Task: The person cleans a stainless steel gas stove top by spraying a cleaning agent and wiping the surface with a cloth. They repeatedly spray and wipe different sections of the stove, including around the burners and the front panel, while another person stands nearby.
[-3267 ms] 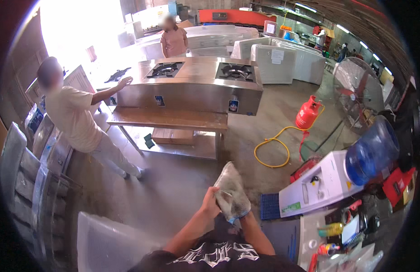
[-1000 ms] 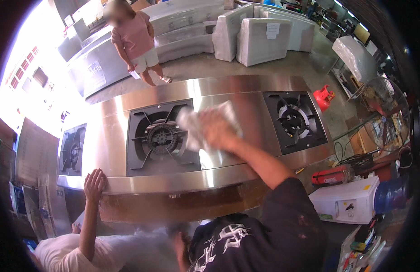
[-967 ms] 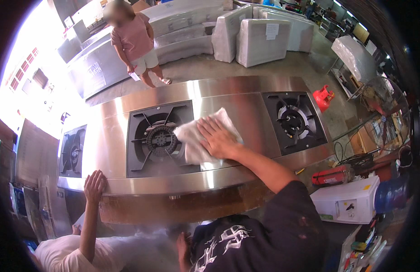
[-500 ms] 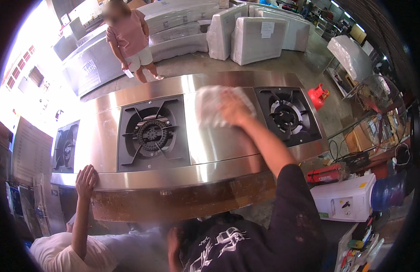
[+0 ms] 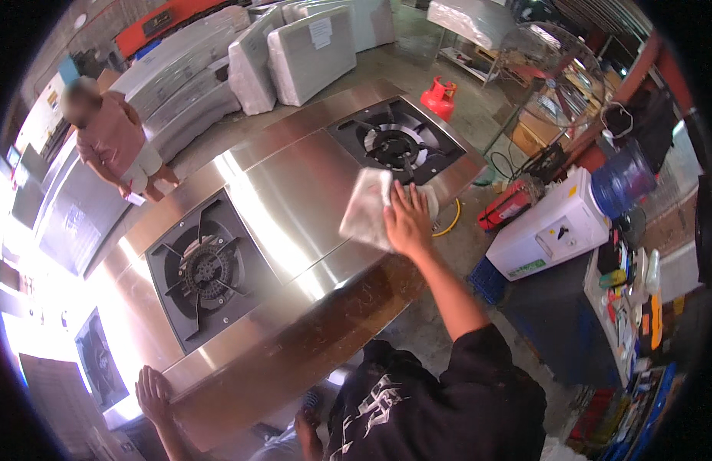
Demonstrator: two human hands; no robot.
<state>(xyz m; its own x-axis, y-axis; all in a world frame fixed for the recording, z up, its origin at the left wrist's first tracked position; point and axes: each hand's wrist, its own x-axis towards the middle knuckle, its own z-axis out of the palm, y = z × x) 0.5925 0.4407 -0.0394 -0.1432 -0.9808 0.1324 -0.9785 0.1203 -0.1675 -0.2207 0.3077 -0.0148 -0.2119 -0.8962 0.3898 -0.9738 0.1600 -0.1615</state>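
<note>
My right hand [image 5: 408, 219] lies flat, fingers spread, on a whitish folded cloth [image 5: 362, 209]. The cloth rests on the steel top of a gas stove [image 5: 294, 177], by its near edge and just below the right burner [image 5: 393, 144]. Beside my dark shirt, low in the picture, my left hand [image 5: 307, 426] hangs away from the stove; its fingers are too unclear to read. A larger burner [image 5: 208, 269] with a black grate sits left of the cloth. Another person's hand [image 5: 152, 393] rests on the stove's front edge at the left.
A person in a pink top [image 5: 114, 142] stands beyond the stove. Wrapped panels [image 5: 311, 54] lean at the back. Past the stove's right end are a red gas cylinder [image 5: 439, 98], a fire extinguisher [image 5: 509, 203], a water dispenser [image 5: 552, 227] and a caged fan [image 5: 556, 73].
My right hand has drawn the cloth from the panel's far part to the near right edge. The view has turned right, and the stove now lies slanted.
</note>
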